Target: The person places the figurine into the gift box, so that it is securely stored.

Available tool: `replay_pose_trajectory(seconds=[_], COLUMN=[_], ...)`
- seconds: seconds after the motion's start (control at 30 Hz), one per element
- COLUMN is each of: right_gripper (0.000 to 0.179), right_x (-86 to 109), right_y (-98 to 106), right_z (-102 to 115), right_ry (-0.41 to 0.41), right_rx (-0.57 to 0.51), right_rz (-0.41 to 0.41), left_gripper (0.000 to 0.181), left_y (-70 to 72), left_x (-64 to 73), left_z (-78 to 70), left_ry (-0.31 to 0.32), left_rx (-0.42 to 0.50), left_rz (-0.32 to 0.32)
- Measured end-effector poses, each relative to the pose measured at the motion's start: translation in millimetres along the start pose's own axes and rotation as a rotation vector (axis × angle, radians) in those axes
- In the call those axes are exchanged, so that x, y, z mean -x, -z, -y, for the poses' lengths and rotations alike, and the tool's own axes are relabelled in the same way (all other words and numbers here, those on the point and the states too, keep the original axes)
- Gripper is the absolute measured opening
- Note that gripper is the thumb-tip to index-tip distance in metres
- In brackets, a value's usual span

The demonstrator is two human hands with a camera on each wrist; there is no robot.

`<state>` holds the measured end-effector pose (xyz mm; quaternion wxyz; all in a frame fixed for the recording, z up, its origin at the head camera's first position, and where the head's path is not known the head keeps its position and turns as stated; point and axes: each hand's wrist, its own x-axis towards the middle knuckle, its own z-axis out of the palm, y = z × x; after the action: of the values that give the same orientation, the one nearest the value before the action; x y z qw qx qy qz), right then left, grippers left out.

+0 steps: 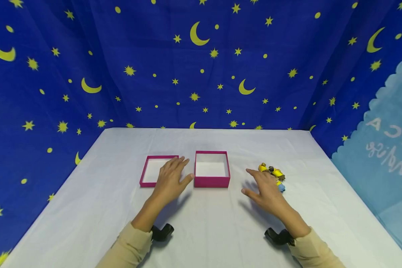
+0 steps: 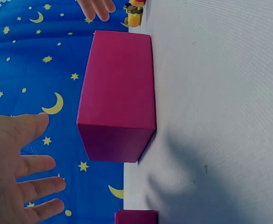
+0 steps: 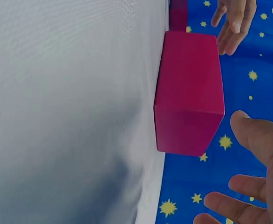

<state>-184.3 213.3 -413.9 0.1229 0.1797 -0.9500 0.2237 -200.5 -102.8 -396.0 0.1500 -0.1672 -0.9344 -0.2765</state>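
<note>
A magenta box (image 1: pixel 211 182) with a white inside stands open-topped at the middle of the table. To its left lies a shallow magenta lid (image 1: pixel 148 167), white side up and partly hidden by my left hand (image 1: pixel 172 178). That hand hovers over the lid's right part, fingers spread and nothing held. On the other side, my right hand (image 1: pixel 266 190) is raised over the table with fingers extended, holding nothing. Several small yellow toy figures (image 1: pixel 278 174) lie together just beyond it, one with blue on it; the hand covers part of them. Both wrist views show the box's outer walls (image 2: pixel 118 79).
A white cloth (image 1: pixel 207 230) covers the table. Behind and at the left hangs a dark blue curtain (image 1: pixel 160 48) with yellow moons and stars. A light blue cloth with lettering (image 1: pixel 388 130) hangs at the right. Black wrist mounts (image 1: pixel 162 232) stick out from both sleeves.
</note>
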Motion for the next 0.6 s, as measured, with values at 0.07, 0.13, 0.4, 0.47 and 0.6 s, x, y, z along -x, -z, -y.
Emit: replay_pose_trajectory(seconds=[0.07,0.13,0.4,0.47,0.6], right_gripper=[0.068,0.068,0.064,0.062,0.062], right_x=[0.6,1.2,3.3,3.4,3.0], right_y=[1,2,6,8,11], right_z=[-2,-4,-13,-14,-18], right_ry=[-0.004,-0.004,-0.002,-0.012,-0.013], right_rx=[-0.006,-0.013,-0.013,-0.015,-0.005], right_rz=[-0.008,-0.017,-0.045,-0.045,-0.060], left_gripper=[0.053,0.052,0.050,0.049,0.049], left_y=[-0.6,-1.0,-3.9,-4.2,-5.4], left_x=[-1.2,-2.3,-5.2,-5.7,-7.2], left_z=[0.3,0.8,1.0,0.6,1.4], left_ry=[-0.007,-0.009,0.007,0.009,0.015], left_rx=[0.013,0.025,0.078,0.084,0.096], left_rz=[-0.010,-0.014,-0.018,-0.023,-0.023])
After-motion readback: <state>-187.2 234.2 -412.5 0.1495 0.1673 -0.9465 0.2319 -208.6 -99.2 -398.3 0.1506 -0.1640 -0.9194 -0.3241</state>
